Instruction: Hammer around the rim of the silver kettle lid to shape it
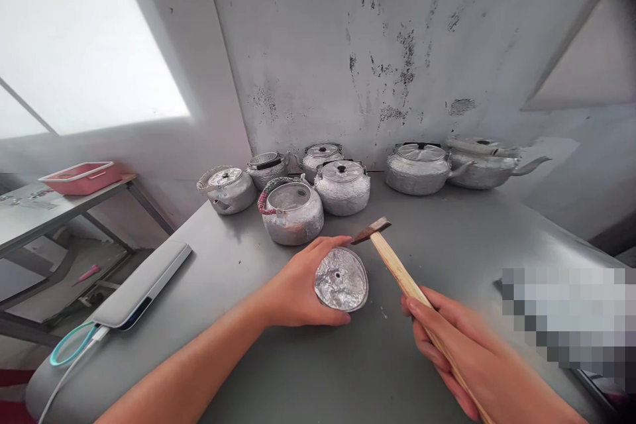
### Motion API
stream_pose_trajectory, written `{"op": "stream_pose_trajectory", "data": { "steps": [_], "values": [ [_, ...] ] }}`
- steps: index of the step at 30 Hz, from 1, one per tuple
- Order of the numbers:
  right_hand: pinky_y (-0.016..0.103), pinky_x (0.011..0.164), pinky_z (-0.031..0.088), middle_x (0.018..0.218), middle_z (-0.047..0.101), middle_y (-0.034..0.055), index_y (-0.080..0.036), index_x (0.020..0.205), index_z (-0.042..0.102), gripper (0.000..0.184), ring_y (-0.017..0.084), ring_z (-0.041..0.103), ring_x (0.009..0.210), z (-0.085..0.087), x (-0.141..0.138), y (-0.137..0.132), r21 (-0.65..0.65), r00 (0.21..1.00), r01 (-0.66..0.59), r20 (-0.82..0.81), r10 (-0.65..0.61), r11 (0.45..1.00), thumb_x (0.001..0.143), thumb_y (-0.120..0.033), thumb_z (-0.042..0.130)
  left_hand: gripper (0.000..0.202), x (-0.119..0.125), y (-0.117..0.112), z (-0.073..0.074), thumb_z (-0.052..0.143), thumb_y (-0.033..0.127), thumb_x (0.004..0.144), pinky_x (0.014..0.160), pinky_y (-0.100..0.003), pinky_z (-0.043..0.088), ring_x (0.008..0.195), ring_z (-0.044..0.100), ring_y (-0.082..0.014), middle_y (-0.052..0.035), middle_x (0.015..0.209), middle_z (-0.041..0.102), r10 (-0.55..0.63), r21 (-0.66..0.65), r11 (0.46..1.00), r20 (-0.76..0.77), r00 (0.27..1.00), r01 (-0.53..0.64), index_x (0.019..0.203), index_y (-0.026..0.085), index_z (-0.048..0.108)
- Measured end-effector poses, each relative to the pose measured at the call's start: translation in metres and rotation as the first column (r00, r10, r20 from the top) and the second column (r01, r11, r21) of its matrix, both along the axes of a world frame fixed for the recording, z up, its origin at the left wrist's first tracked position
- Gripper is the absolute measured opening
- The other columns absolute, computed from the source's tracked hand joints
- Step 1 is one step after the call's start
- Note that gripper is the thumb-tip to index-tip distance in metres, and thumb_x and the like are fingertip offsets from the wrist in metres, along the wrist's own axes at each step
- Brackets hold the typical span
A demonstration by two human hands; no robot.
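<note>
My left hand (pixel 298 285) grips a round silver kettle lid (pixel 341 279) with a small hole in its middle, holding it against the grey table (pixel 238 344). My right hand (pixel 447 344) is closed round the wooden handle of a small hammer (pixel 392 258). The hammer's dark head hovers just above the lid's upper right edge. Right behind the lid stands an open silver kettle (pixel 293 212) without a lid, its handle wrapped in red and green cord.
Several more silver kettles (pixel 342 187) with lids line the stained wall at the back, two larger ones (pixel 420 169) to the right. A white power bank (pixel 142 288) with a cable lies at the table's left edge. A side table with a red tray (pixel 82 177) stands far left.
</note>
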State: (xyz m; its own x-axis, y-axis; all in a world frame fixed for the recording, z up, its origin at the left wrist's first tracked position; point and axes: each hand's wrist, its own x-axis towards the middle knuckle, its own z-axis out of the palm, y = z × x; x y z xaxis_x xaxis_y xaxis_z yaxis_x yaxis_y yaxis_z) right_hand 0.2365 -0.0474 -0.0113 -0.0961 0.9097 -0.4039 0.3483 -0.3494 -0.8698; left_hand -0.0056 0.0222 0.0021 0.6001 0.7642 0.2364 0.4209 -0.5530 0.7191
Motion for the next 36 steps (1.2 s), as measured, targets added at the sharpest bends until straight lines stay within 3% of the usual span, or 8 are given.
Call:
{"op": "stream_pose_trajectory", "data": {
  "steps": [14, 25, 31, 36],
  "values": [
    [0.019, 0.036, 0.030, 0.059, 0.033, -0.0119, -0.025, 0.079, 0.041, 0.045, 0.006, 0.029, 0.038, -0.0022, 0.0012, 0.0007, -0.014, 1.000, 0.011, -0.002, -0.011, 1.000, 0.099, -0.064, 0.029, 0.100, -0.0012, 0.0002, 0.0001, 0.092, 0.041, 0.060, 0.115, -0.040, 0.037, 0.134, 0.049, -0.0287, -0.0031, 0.146, 0.051, 0.014, -0.029, 0.999, 0.051, 0.999, -0.013, 0.146, 0.031, 0.042],
    [0.018, 0.034, 0.031, 0.059, 0.033, -0.0117, -0.025, 0.073, 0.037, 0.046, 0.005, 0.029, 0.037, -0.0041, 0.0014, 0.0021, 0.000, 1.000, -0.001, 0.016, 0.001, 1.000, 0.100, -0.061, 0.030, 0.102, 0.0010, -0.0019, 0.0018, 0.094, 0.037, 0.056, 0.115, -0.040, 0.038, 0.132, 0.049, -0.0290, -0.0048, 0.145, 0.049, -0.013, 0.030, 0.999, 0.069, 0.997, 0.011, 0.145, 0.031, 0.044],
    [0.018, 0.034, 0.030, 0.059, 0.033, -0.0118, -0.025, 0.072, 0.035, 0.045, 0.005, 0.029, 0.037, -0.0014, 0.0002, 0.0020, -0.003, 1.000, -0.009, 0.010, 0.009, 1.000, 0.099, -0.060, 0.033, 0.104, 0.0009, -0.0036, 0.0045, 0.094, 0.035, 0.054, 0.112, -0.040, 0.041, 0.127, 0.052, -0.0290, -0.0054, 0.140, 0.053, -0.061, -0.023, 0.998, 0.070, 0.996, 0.062, 0.145, 0.030, 0.043],
    [0.018, 0.035, 0.030, 0.060, 0.032, -0.0115, -0.025, 0.073, 0.036, 0.045, 0.005, 0.028, 0.038, 0.0001, -0.0002, 0.0009, -0.012, 1.000, 0.004, -0.001, -0.004, 1.000, 0.100, -0.060, 0.032, 0.099, -0.0007, -0.0052, 0.0037, 0.085, 0.024, 0.059, 0.115, -0.043, 0.038, 0.132, 0.049, -0.0316, -0.0047, 0.145, 0.051, -0.056, -0.043, 0.997, 0.012, 0.998, 0.057, 0.147, 0.032, 0.040]
  ]
}}
